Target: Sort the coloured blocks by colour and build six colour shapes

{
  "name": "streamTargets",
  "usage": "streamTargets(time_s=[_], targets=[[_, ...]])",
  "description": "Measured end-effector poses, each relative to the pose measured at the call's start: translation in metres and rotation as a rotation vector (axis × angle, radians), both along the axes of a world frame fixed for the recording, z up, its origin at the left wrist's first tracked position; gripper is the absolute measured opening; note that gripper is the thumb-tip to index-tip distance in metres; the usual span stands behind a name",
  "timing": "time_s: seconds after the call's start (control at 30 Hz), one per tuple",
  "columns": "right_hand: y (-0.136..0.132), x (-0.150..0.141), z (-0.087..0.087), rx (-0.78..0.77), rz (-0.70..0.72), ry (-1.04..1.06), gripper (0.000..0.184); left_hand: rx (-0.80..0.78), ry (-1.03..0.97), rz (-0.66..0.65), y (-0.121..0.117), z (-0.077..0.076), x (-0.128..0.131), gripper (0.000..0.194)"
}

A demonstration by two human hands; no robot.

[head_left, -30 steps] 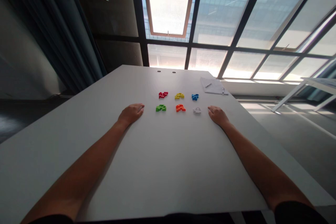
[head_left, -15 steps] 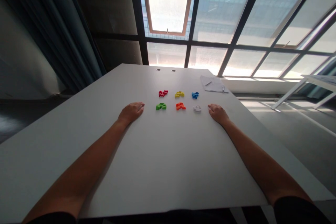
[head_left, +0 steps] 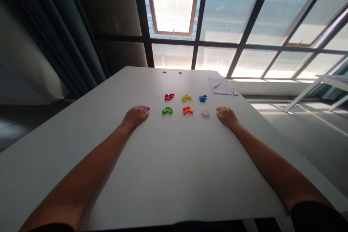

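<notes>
My left hand (head_left: 136, 115) rests on the white table (head_left: 174, 174), fingers curled in and closed with nothing showing in them. Nearest to it is a green blocky piece (head_left: 167, 111), a short gap to its right. Over on the other side, my right hand (head_left: 226, 116) also lies closed on the tabletop, beside a whitish piece (head_left: 205, 112) that it does not touch. Between the two hands sits an orange piece (head_left: 187, 110). Behind these, a red piece (head_left: 169, 96), a yellow piece (head_left: 186, 97) and a blue piece (head_left: 202, 98) form a back row.
Paper sheets (head_left: 221, 86) with two pens lie near the table's right edge. Two round holes are set in the far end. Large windows (head_left: 174, 11) stand beyond, a dark curtain (head_left: 54, 29) hangs at left, and a white table frame (head_left: 304, 94) is at right.
The view has shifted very slightly. Both hands and all the coloured pieces stay where they were.
</notes>
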State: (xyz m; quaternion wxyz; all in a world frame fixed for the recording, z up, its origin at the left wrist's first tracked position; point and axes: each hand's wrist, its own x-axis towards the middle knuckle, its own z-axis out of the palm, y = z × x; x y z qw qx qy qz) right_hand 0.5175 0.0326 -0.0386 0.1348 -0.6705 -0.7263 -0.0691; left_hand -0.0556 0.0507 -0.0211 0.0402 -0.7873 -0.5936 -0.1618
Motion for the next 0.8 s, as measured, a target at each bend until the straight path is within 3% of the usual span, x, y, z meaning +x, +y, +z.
streamTargets(time_s=[0.13,0.33,0.67,0.8], targets=[[0.011,-0.007,0.005,-0.020,-0.007,-0.018,0.044,0.020,0.054,-0.025,0.009,0.003,0.001,0.045],[0.051,-0.028,0.009,-0.074,-0.028,0.066,0.058,-0.007,0.097,0.027,0.039,0.000,0.019,0.049],[0.110,-0.051,0.013,-0.194,0.017,0.214,0.071,-0.095,-0.243,0.016,0.109,-0.006,0.081,0.061],[0.127,-0.064,0.016,-0.222,0.055,0.253,0.074,-0.097,-0.268,0.005,0.129,-0.005,0.101,0.064]])
